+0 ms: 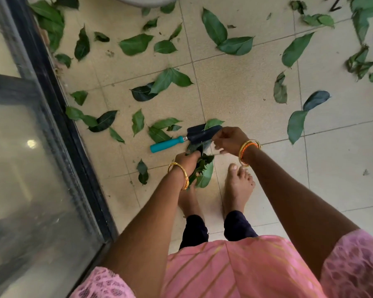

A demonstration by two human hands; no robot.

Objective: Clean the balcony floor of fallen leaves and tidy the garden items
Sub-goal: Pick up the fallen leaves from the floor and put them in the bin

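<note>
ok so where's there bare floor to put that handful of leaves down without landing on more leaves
Barest tile lies to the right of the right hand, below the two dark leaves. Another bare stretch lies ahead of the trowel. It is crowded left of the trowel toward the door frame, where the left hand grips its bunch.

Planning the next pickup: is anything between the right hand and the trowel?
Nothing visible. The right hand is already at the trowel blade's tip, though contact is unclear; the left hand grips a leaf bundle.

black-framed glass door (30, 168), grey pot base (144, 1), beige tiles (235, 91)
</note>
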